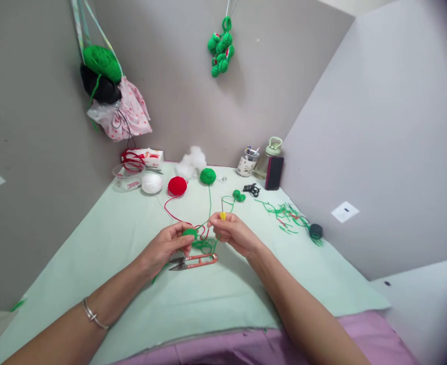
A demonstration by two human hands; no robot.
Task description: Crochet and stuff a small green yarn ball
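Note:
My left hand (168, 243) pinches a small green crocheted piece (190, 232) above the pale green table (112, 238). Close beside it on the right, my right hand (233, 233) is closed on a crochet hook with a yellow handle (222, 215). Green yarn (209, 203) runs from the work back to a green yarn ball (207, 176). A red strand leads to a red yarn ball (177, 186). Loose green yarn lies under my hands, with a pair of thread snips (193, 261) flat on the table just in front.
A white yarn ball (152, 183), a plastic container (128, 177), a box and white stuffing (192, 159) line the back. A cup, bottle (268, 158) and phone (274, 173) stand back right. Green yarn scraps (287, 215) and a dark spool (316, 231) lie right. Bags hang on the wall.

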